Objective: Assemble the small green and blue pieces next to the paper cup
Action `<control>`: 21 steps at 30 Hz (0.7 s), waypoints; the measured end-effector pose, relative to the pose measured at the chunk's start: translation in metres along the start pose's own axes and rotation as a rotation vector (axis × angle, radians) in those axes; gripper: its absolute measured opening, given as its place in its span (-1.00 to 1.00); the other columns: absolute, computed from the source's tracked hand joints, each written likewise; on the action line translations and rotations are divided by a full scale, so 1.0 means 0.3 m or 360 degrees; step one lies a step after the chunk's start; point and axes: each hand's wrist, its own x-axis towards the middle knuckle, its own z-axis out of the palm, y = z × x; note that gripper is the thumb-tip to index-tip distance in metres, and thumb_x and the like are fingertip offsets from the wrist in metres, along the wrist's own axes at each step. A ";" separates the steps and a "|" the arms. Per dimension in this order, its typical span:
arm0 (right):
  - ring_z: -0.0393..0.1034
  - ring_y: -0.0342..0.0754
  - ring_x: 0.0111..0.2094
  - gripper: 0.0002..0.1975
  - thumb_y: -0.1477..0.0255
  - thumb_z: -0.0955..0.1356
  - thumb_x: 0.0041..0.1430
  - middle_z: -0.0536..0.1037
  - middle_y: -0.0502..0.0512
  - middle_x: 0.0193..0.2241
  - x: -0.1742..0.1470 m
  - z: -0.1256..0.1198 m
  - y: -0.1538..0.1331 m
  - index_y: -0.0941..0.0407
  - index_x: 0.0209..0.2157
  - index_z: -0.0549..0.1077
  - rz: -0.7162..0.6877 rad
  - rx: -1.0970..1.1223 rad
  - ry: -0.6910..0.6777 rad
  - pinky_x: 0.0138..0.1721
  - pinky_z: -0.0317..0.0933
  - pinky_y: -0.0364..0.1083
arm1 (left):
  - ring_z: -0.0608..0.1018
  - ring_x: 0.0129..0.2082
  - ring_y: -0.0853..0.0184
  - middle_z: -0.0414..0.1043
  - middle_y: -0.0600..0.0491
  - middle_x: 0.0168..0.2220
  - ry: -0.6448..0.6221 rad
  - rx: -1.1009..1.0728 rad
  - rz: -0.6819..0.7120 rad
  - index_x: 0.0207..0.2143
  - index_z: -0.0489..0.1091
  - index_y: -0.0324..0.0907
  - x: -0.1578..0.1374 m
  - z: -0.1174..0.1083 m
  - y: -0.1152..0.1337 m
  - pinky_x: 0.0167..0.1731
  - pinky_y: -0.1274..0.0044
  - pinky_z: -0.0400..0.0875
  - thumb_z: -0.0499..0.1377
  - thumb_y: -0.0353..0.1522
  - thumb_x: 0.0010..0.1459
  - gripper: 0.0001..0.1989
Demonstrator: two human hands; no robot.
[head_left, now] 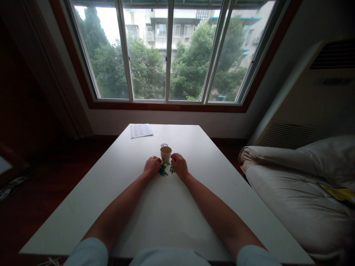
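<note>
1. As you look along the bench (pixel 166 210), the cup (pixel 166 156) stands upright on its midline, mouth up; take it as the centre of your clock.
2. Your left hand (pixel 152 165) rests at 8 o'clock, back upward, its fingers curled just beside the cup and the pieces (pixel 163 171). I cannot tell whether they pinch anything.
3. Your right hand (pixel 179 165) is at 4 o'clock, fingers bent in towards the cup's wall. Whether they touch it or grip a piece, I cannot tell.
4. Your hands are apart from each other, with the cup and the pieces between them.
5. The pieces lie at 6 o'clock, small, in green, blue, yellow and dark colours: a larger scatter towards 7, a smaller one towards 5.
6. Expect the pieces to be light, probably hard and smooth, and apt to skid on the bench; pinch each by its edges between thumb and forefinger.
7. Judging by its look, the cup is paper: light, easily dented and easily tipped. Steady it gently, low on the body, rather than squeezing the rim.
8. At 12 o'clock, just behind the cup, lies a thin dark cord (pixel 164 145); the papers (pixel 141 130) lie around 10.
</note>
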 end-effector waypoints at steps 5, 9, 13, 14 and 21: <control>0.35 0.00 -0.15 -0.70 0.53 0.18 0.26 0.51 0.14 -0.21 -0.001 0.008 0.005 0.10 -0.13 0.50 -0.0019 0.0035 0.0018 -0.11 0.23 -0.09 | 0.47 -0.09 0.23 0.51 -0.04 -0.10 -0.0009 -0.0003 -0.0013 -0.16 0.58 -0.11 -0.001 -0.002 0.003 -0.10 0.47 0.30 0.13 -0.31 0.23 -0.76; 0.37 0.00 -0.17 -0.72 0.52 0.21 0.27 0.52 0.13 -0.23 -0.001 0.028 0.023 0.10 -0.14 0.52 -0.0172 0.0221 0.0219 -0.13 0.30 -0.07 | 0.47 -0.10 0.23 0.51 -0.04 -0.12 0.0005 0.0004 -0.0001 -0.17 0.58 -0.11 0.002 0.003 -0.001 -0.09 0.47 0.30 0.13 -0.33 0.22 -0.77; 0.38 0.03 -0.07 -0.68 0.48 0.21 0.31 0.53 0.15 -0.13 0.000 0.032 0.030 0.07 -0.01 0.49 -0.0262 0.0275 0.0387 -0.07 0.36 -0.02 | 0.48 -0.11 0.23 0.52 -0.03 -0.14 0.0033 0.0005 0.0023 -0.19 0.57 -0.10 0.004 0.008 -0.006 -0.12 0.47 0.31 0.12 -0.32 0.22 -0.77; 0.37 0.04 -0.02 -0.66 0.47 0.20 0.32 0.52 0.16 -0.07 0.000 0.028 0.028 0.07 0.04 0.46 -0.0278 0.0268 0.0414 -0.02 0.36 0.00 | 0.48 -0.11 0.23 0.52 -0.03 -0.14 0.0037 0.0005 0.0030 -0.19 0.57 -0.10 0.004 0.008 -0.007 -0.12 0.47 0.31 0.12 -0.32 0.22 -0.77; 0.24 0.09 0.22 -0.53 0.39 0.19 0.40 0.38 0.22 0.19 0.001 0.015 0.006 0.10 0.29 0.26 -0.0499 0.0214 0.0471 0.24 0.22 0.12 | 0.49 -0.12 0.24 0.52 -0.03 -0.15 0.0057 -0.0001 0.0029 -0.21 0.58 -0.10 0.003 0.013 -0.010 -0.11 0.47 0.31 0.12 -0.32 0.23 -0.77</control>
